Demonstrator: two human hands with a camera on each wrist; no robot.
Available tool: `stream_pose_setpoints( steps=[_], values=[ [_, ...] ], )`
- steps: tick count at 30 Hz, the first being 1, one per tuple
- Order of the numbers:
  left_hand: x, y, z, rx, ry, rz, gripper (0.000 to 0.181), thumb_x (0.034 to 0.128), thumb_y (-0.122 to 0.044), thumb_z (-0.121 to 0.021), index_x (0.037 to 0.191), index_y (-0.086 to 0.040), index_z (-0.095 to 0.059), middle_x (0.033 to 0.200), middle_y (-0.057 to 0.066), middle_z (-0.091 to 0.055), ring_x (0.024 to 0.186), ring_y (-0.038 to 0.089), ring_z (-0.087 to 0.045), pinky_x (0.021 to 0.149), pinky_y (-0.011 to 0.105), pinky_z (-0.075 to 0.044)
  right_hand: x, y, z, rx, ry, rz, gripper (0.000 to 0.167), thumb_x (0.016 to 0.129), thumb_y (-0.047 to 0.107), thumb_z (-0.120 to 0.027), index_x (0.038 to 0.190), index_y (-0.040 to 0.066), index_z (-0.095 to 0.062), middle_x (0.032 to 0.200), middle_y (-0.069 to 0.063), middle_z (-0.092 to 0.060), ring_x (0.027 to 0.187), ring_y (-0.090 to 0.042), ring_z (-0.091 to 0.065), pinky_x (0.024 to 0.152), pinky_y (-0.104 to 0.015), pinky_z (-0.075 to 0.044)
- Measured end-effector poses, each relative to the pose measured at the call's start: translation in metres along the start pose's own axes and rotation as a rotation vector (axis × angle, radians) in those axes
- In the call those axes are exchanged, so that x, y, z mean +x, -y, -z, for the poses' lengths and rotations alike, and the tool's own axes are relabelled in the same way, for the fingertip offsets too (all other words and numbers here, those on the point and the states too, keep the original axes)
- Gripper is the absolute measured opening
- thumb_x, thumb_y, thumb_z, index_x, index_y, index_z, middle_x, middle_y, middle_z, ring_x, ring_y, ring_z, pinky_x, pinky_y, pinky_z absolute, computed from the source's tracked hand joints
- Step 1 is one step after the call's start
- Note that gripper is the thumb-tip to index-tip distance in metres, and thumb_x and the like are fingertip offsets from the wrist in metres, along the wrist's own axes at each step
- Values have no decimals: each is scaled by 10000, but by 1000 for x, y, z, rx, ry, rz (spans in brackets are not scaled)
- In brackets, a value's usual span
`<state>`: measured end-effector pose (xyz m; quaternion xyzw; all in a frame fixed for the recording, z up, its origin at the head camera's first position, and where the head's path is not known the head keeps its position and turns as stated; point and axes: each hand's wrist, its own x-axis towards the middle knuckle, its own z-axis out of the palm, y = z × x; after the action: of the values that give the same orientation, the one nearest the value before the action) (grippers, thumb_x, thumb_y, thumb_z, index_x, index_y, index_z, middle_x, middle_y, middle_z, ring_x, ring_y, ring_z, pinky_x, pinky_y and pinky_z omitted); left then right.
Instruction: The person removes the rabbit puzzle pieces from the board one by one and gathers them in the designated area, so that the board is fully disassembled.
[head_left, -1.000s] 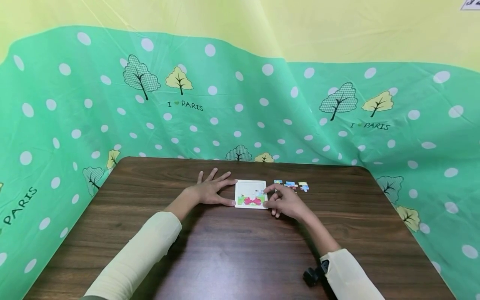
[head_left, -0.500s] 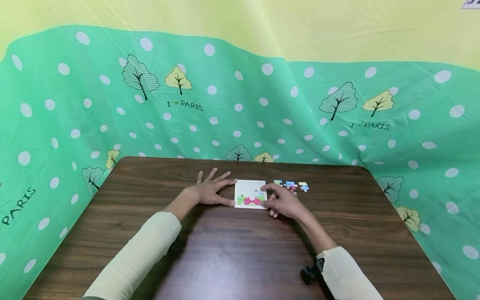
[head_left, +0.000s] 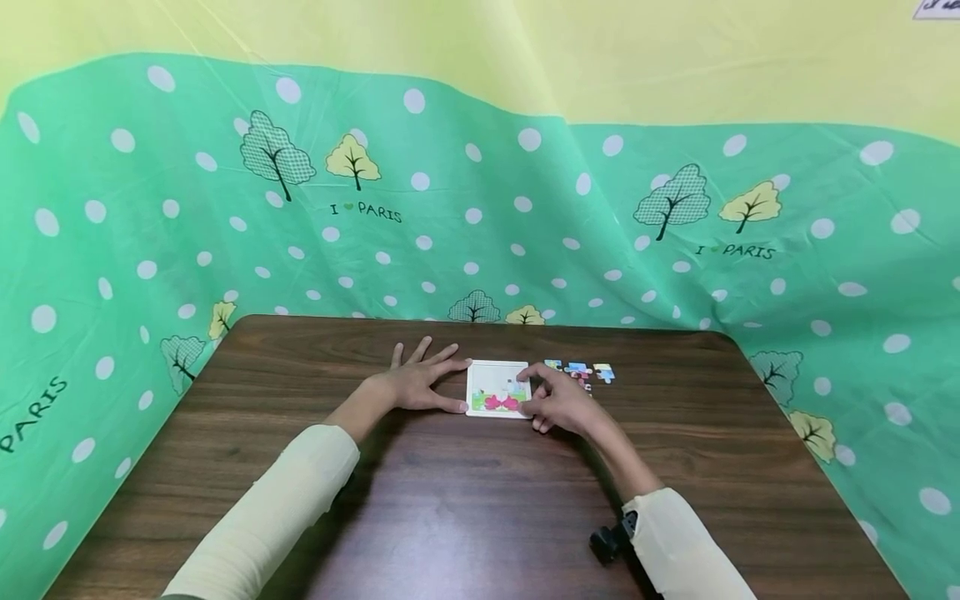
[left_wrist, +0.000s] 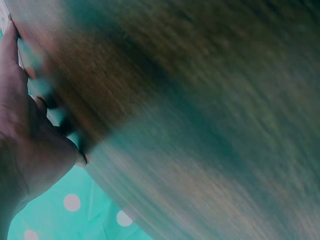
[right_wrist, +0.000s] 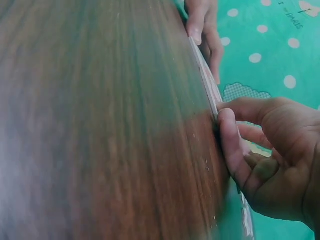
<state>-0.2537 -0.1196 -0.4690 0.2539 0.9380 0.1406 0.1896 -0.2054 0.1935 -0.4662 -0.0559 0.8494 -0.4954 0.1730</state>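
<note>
- My left hand [head_left: 420, 383] lay to the left of the tray [head_left: 498, 363], its fingers spread well apart and mostly straight.
- Its index fingertip touched the tray's far left corner and its thumb the near left corner, with the other fingers fanned out over the table [head_left: 442, 500].
- My right hand [head_left: 562, 404] was at the tray's right side, index finger bent over that edge, thumb at the near right corner.
- From above, that index finger and thumb stood apart, and the remaining fingers curled underneath; whether they pinched a piece or the tray's edge, I cannot tell.
- The tray sat between my two hands, flat on the table, toward its far side.
- Inside it, a green and pink-red picture [head_left: 498, 402] ran along the near part, with a few pale bits above on the right; the rest showed white.
- Loose pieces [head_left: 578, 368] in blue, yellow and red lay on the table just beyond my right hand, which partly hid one of them.
- My left sleeve [head_left: 273, 508] and right sleeve [head_left: 686, 537] were cream, and a black device [head_left: 604, 544] sat at my right wrist.
- Behind the table hung a green and yellow cloth [head_left: 442, 200] printed with white dots, trees and "PARIS".
- The left wrist view was blurred, with only part of that hand at its edge.
</note>
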Motion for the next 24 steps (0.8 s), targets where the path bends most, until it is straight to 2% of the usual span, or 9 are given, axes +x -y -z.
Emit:
stream_pose_setpoints(
  steps=[7,12,15,21,24],
  values=[
    [0,-1,2,-1,0,2,948,988,-836,-642,1787,-498,-261,1933,-97,-39,1785,399,158,1346,801,150,2,2,-2,53,-14,11,516,979,-32,-796,1444,52,-588,859,-91,-602,617,-161,-685,572,-297,-627],
    [0,-1,1,-10,-3,-4,949,987,-833,-649,1787,-486,-274,1933,-90,-49,1787,408,141,1342,810,144,1,-1,-6,62,-45,12,495,981,-58,-794,1422,54,-600,968,-106,-542,628,-161,-674,573,-299,-629],
    [0,-1,1,-14,-3,-6,947,986,-831,-652,1786,-485,-280,1933,-90,-55,1788,408,136,1342,810,142,0,-1,-8,66,-57,14,478,984,-76,-778,1408,50,-597,1064,-131,-496,647,-168,-666,566,-295,-623],
    [1,-1,1,-12,-5,-5,946,986,-830,-653,1785,-485,-281,1933,-89,-58,1789,406,130,1346,808,135,-3,0,-11,15,-67,41,467,987,-82,-757,1409,32,-592,1356,-238,-537,663,-193,-685,522,-341,-630],
    [0,-2,1,-9,0,-1,945,987,-828,-655,1785,-486,-283,1933,-91,-55,1789,399,135,1349,802,137,-3,0,-11,-6,-71,45,475,991,-74,-757,1418,39,-582,1461,-249,-551,659,-193,-683,517,-353,-630]
  ],
)
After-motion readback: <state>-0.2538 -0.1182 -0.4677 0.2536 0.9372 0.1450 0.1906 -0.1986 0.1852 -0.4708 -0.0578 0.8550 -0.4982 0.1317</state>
